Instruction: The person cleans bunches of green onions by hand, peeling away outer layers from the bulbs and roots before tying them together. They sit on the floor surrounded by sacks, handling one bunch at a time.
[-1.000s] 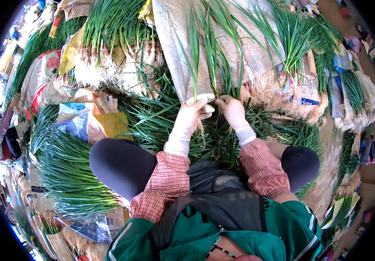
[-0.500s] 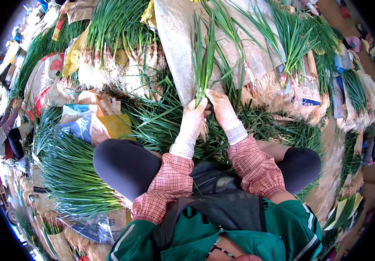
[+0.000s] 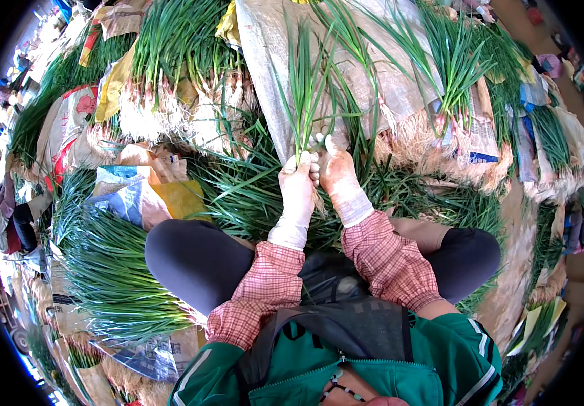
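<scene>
A small bunch of spring onions (image 3: 304, 101) stands up from my left hand (image 3: 296, 186), its long green leaves pointing away from me. The fingers of that hand wrap round the lower stalks, and pale roots (image 3: 319, 201) hang out below. My right hand (image 3: 340, 172) is right beside it, thumb raised and fingers curled in toward the left fingertips. What lies between the right fingers is hidden. Both hands wear pale, soiled gloves. Loose green leaves (image 3: 244, 193) lie thickly under and around my hands.
Big rooted bunches (image 3: 183, 95) lie at the far left, and another rooted bunch (image 3: 458, 88) lies on a whitish sheet (image 3: 271, 61) ahead. A pile of spring onions (image 3: 119, 264) sits beside my left knee (image 3: 193, 260). Yellow and blue plastic (image 3: 180, 196) lies behind it.
My right hand has drawn back slightly from the stalks, its thumb now raised. The leaves in my left hand have tilted left and spread apart a little.
</scene>
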The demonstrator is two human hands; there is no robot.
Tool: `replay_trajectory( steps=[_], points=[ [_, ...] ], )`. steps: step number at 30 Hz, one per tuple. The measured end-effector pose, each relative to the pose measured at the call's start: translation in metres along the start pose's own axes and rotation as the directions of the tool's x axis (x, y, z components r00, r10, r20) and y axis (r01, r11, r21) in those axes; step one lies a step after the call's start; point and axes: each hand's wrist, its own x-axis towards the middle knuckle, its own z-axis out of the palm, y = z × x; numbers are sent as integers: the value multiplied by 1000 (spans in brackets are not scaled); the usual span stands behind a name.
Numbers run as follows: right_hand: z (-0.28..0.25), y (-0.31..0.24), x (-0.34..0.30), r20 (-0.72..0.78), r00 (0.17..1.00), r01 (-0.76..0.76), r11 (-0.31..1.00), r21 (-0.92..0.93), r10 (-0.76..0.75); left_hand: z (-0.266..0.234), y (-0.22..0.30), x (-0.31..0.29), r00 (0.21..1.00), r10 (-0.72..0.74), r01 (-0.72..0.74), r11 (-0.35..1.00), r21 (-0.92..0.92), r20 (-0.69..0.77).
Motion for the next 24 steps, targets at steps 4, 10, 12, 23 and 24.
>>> replay_trajectory(
  steps=[4,10,12,23,24],
  points=[
    [17,1,3,-67,960,224,891,-394,-271,7,0,-2,995,77,-67,986,150,-64],
    [-15,-11,26,80,985,94,865,493,-152,6,12,-5,969,-83,176,892,-417,232],
    [-26,-20,21,33,985,170,984,49,-172,0,29,-5,896,-80,357,716,-600,437],
    [-79,-183,39,232,741,-241,-572,-784,-630,22,42,-27,880,-14,343,711,-614,475],
    [-66,-191,38,210,725,66,-238,-969,-656,15,42,-21,849,77,341,677,-653,523]
  ],
)
